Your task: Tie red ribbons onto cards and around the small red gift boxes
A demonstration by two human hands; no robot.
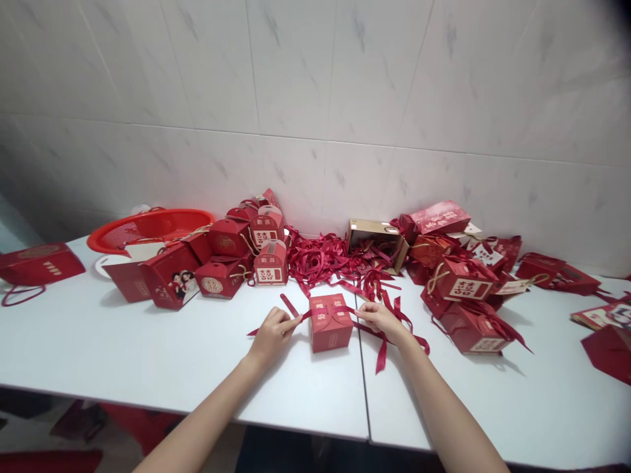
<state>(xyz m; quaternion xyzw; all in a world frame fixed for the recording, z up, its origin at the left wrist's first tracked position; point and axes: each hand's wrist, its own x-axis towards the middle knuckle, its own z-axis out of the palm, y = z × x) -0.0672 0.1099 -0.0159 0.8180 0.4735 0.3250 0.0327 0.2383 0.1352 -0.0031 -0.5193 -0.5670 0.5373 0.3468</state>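
A small red gift box (330,323) stands upright on the white table (148,348), in front of me at the middle. A red ribbon (345,309) runs across its top. My left hand (273,332) is closed in a pinch on the ribbon's left end, just left of the box. My right hand (381,317) is closed in a pinch on the ribbon's right end, just right of the box. The ribbon is drawn out to both sides between my hands.
A heap of loose red ribbons (325,259) lies behind the box. Several red gift boxes (231,253) stand at the back left by a red basket (148,226). More red boxes (463,289) and bags (557,272) lie to the right. An open cardboard box (377,240) leans by the wall.
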